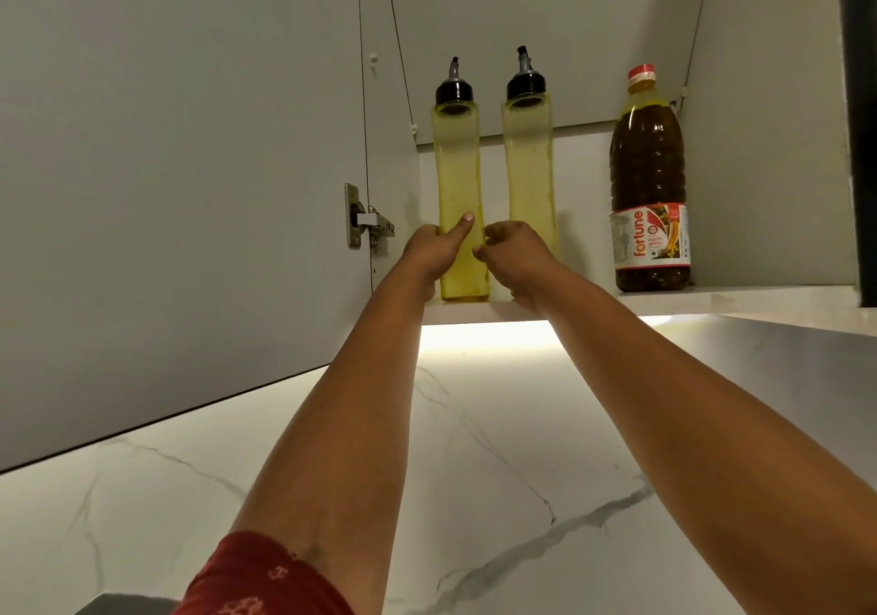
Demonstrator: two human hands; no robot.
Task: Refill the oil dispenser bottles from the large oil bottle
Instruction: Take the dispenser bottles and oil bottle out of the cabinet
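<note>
Two tall, yellowish dispenser bottles with black pour spouts stand on the cabinet shelf (712, 299). My left hand (434, 254) grips the left dispenser bottle (458, 173) low down, thumb across its front. My right hand (515, 254) reaches between the bottles, fingers curled, in front of the base of the right dispenser bottle (529, 159); whether it holds a bottle cannot be told. The large oil bottle (649, 178), dark oil, red cap, red and white label, stands apart at the right of the shelf.
The cabinet door (180, 187) stands open on the left, its metal hinge (368, 223) close to my left hand. A lit marble backsplash (474, 424) lies below the shelf. The cabinet's right wall (769, 116) is close behind the large bottle.
</note>
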